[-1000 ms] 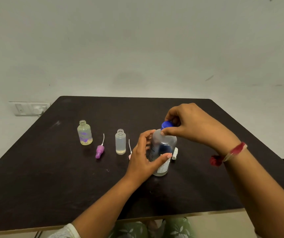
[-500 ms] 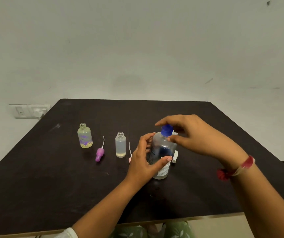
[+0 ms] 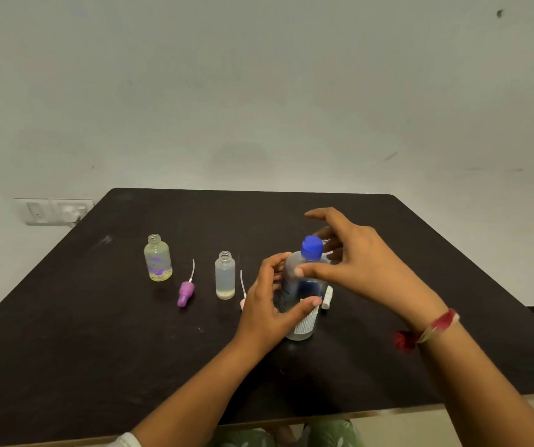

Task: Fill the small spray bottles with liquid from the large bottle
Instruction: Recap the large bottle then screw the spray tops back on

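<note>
The large clear bottle (image 3: 304, 321) with a blue cap (image 3: 312, 248) stands upright near the middle of the black table (image 3: 98, 350). My left hand (image 3: 270, 312) grips its body from the left. My right hand (image 3: 360, 266) hovers just behind and right of the cap, fingers spread, thumb near the bottle's shoulder. Two small uncapped bottles stand to the left: a yellowish one with purple print (image 3: 158, 259) and a frosted one (image 3: 225, 275) with a little liquid at the bottom.
A purple spray head (image 3: 185, 293) with its tube lies between the small bottles. A pink spray head (image 3: 243, 303) is mostly hidden behind my left hand. A small white cap (image 3: 326, 298) lies right of the large bottle. A wall socket (image 3: 54, 210) sits at the left.
My right hand was pinching the blue cap; its fingers have now spread and come off the cap. My left hand keeps its grip on the bottle.
</note>
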The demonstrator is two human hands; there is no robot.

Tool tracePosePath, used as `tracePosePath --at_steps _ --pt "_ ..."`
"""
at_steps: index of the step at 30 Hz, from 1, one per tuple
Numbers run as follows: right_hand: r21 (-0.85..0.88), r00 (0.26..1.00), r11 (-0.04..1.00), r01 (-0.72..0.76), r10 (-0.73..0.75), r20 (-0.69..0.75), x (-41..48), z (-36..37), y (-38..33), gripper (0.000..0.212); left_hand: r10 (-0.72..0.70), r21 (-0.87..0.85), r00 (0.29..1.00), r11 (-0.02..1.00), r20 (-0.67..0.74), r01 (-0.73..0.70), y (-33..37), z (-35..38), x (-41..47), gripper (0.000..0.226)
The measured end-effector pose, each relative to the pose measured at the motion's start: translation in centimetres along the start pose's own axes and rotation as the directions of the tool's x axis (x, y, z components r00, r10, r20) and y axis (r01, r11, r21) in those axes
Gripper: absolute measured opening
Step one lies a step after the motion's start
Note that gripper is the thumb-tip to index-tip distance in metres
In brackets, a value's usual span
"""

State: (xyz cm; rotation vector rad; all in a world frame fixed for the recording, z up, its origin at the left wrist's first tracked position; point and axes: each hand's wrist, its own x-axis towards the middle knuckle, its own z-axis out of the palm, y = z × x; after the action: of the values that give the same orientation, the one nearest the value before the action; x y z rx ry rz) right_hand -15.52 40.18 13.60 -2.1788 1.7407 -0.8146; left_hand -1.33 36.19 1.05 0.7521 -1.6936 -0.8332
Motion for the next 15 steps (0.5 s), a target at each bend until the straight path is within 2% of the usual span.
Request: tracePosePath --at_steps 2,4,8,11,13,15 --pt "0.096 0.999 0.995 0.010 -0.014 0.040 0.0 -0.5 0.1 0.070 0.000 0.004 1.000 1.000 0.003 0.000 0.0 0.0 0.0 0.063" --pt "0.147 0.997 0.988 0.043 -0.053 0.064 0.0 -0.9 0.1 0.055 -0.003 -0.004 1.000 1.000 -0.004 0.003 -0.2 0.0 0.0 0.064" --pt "0.084 0.996 0.994 0.077 -0.081 0.040 0.4 -0.8 0.1 0.031 -0.005 0.006 1.000 1.000 -0.002 0.005 -0.2 0.0 0.0 0.065" --pt "0.053 0.997 0.998 0.047 -0.043 -0.059 0.6 -0.3 0.2 0.021 0.001 0.009 1.000 1.000 -0.008 -0.001 0.0 -0.1 0.1 0.065" --pt "-0.036 0.990 0.999 0.028 -0.033 -0.134 0.4 0.4 0.4 0.025 0.003 0.000 1.000 1.000 -0.011 -0.003 0.0 -0.1 0.0 0.064" --pt "-0.125 0.987 0.992 0.014 -0.033 -0.154 0.0 0.9 0.6 0.043 0.006 -0.012 1.000 1.000 -0.012 -0.006 0.1 0.0 -0.1 0.063"
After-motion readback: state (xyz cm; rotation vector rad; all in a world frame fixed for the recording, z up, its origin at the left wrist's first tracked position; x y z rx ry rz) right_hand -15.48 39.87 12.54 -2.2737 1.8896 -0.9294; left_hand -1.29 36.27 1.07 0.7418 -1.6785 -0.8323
